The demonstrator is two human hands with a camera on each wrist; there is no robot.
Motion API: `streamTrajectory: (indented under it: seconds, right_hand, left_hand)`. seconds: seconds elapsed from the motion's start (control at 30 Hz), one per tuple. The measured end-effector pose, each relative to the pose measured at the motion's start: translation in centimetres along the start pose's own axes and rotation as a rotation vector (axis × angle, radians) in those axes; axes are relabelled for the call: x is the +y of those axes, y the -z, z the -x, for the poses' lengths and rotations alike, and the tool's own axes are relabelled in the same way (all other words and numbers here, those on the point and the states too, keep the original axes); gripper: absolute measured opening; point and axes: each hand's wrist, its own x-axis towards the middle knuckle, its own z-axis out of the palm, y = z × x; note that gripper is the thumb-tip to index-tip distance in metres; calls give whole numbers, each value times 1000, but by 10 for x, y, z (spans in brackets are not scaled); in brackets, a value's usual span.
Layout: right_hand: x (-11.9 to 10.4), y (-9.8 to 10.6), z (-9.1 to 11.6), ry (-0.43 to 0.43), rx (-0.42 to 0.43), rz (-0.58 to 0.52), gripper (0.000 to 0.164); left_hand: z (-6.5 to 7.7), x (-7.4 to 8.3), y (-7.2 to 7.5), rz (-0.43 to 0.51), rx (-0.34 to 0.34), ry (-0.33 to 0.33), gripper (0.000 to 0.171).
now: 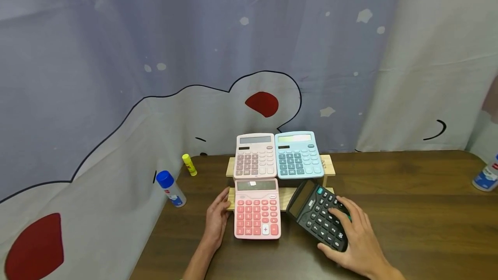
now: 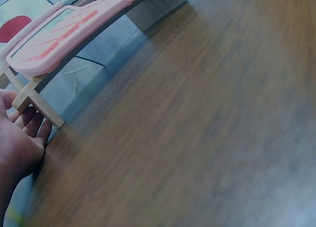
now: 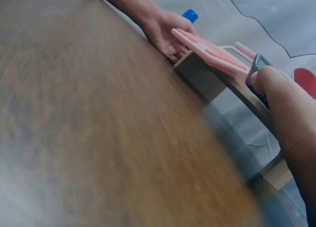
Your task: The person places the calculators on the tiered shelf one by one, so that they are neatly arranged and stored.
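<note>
My right hand [image 1: 359, 245] grips a black calculator [image 1: 320, 217], thumb on its near edge and fingers over its far side. The calculator is tilted, its top corner by the lower tier of a wooden stand [image 1: 288, 198]. At that tier's left end, my left hand [image 1: 218, 217] holds the wood, its fingers curled about the end in the left wrist view. A pink calculator [image 1: 256, 211] with coral keys lies on the lower tier. Above, a pale pink calculator [image 1: 254, 157] and a light blue calculator [image 1: 298, 155] sit side by side on the upper tier.
On the brown table [image 1: 404, 211], a blue-capped white bottle [image 1: 171, 189] and a yellow glue stick [image 1: 189, 164] stand to the left. Another white and blue bottle [image 1: 486, 176] is at the far right. A printed curtain [image 1: 218, 46] hangs behind the table.
</note>
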Motion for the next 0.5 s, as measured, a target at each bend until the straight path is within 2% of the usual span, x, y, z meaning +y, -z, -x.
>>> streamTrajectory:
  seconds: [0.27,0.5]
  right_hand:
    - [2,3,1,-4,62,-37,80]
    - [-2,0,-2,-74,72,-5,73]
  left_hand:
    - [2,0,-2,-9,1,-3,52]
    - [1,1,0,-3,20,11,52]
